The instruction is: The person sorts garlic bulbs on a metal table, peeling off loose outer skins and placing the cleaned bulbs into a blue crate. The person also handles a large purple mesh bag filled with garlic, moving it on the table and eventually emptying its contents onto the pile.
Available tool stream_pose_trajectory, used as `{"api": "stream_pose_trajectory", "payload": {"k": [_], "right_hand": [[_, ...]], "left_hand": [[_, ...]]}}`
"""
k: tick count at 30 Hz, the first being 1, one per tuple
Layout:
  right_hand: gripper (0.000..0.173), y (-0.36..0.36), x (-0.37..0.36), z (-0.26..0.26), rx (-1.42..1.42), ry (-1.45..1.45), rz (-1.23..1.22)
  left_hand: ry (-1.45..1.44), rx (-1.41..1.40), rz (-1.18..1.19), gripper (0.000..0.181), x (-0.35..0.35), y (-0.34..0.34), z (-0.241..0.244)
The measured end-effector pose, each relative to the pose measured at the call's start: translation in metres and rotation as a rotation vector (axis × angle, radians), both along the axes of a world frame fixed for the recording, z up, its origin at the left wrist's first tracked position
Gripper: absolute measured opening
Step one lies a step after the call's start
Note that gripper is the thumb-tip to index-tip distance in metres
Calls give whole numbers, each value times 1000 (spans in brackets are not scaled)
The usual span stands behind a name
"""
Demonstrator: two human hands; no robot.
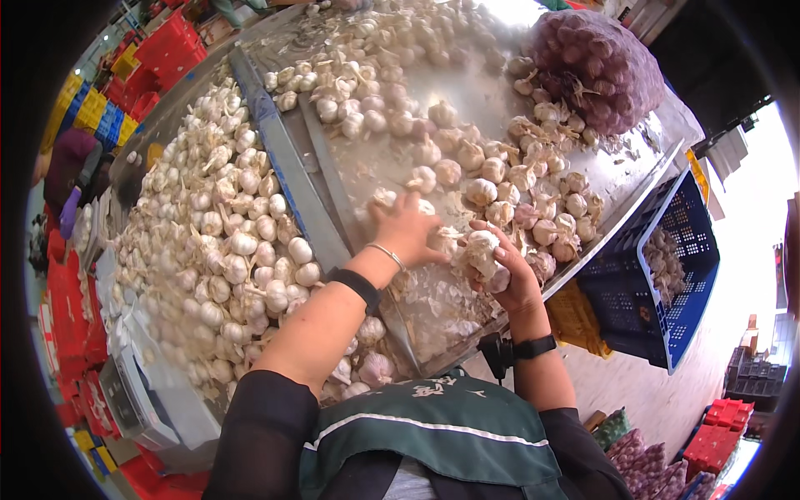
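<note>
Garlic bulbs lie over a metal table, split by a metal divider bar (294, 162). My left hand (406, 231) is spread palm down just right of the bar, with garlic bulbs (422, 179) beyond its fingers; whether it holds anything beneath is hidden. Close to it, my right hand (509, 269) has its fingers closed around garlic bulbs (481, 250), at least two, over loose papery skins (431, 300). A large heap of whitish garlic (234, 240) covers the table left of the bar. Duller bulbs with loose skins (544, 212) lie beyond my right hand.
A full purple mesh sack of garlic (594, 69) stands at the far right. Off the table's right edge are a blue plastic crate (678, 212) holding garlic scraps and a yellow crate (575, 315). A scale-like device (134, 400) sits at lower left. A person wearing a purple glove (70, 212) is at far left.
</note>
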State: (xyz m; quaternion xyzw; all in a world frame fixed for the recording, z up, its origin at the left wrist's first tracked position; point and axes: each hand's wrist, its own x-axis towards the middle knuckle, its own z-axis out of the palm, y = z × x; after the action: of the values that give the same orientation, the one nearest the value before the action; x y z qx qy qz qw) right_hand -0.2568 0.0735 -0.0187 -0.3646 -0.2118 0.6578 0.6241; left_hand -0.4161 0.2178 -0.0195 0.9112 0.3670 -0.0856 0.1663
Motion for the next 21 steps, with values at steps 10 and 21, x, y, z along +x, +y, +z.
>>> {"api": "stream_pose_trajectory", "payload": {"k": [10, 21], "right_hand": [[58, 0, 5, -14, 28, 105, -191], [30, -3, 8, -18, -115, 257, -339]], "left_hand": [[-97, 39, -144, 61, -9, -9, -10], [-765, -745, 164, 54, -44, 22, 5]]}}
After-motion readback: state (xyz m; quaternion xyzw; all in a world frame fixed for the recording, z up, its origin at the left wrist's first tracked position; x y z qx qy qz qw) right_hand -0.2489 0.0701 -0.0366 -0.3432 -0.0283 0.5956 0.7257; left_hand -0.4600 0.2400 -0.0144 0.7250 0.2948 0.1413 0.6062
